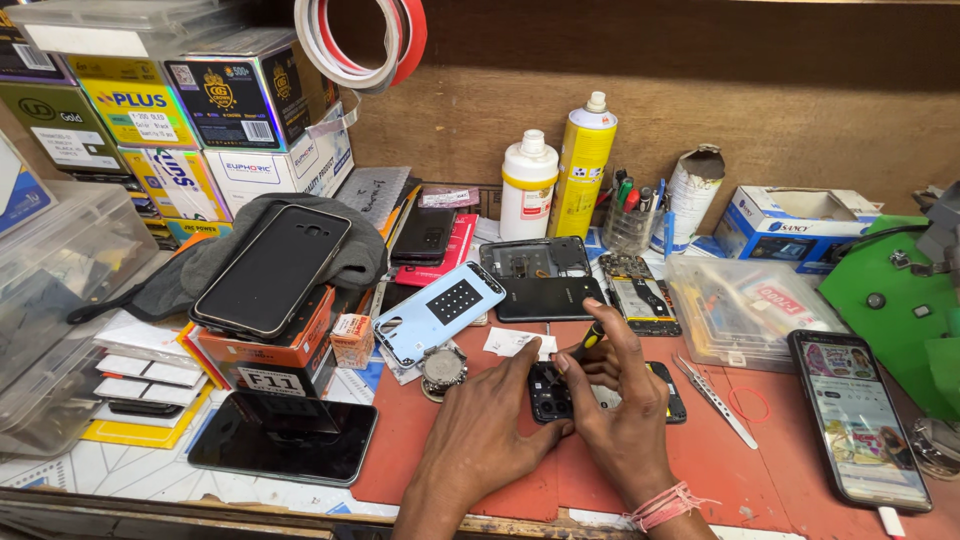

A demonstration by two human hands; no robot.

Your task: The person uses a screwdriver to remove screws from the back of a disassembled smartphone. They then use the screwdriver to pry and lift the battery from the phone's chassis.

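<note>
Opened black phone (553, 402) flat on red mat (420, 440).
</note>
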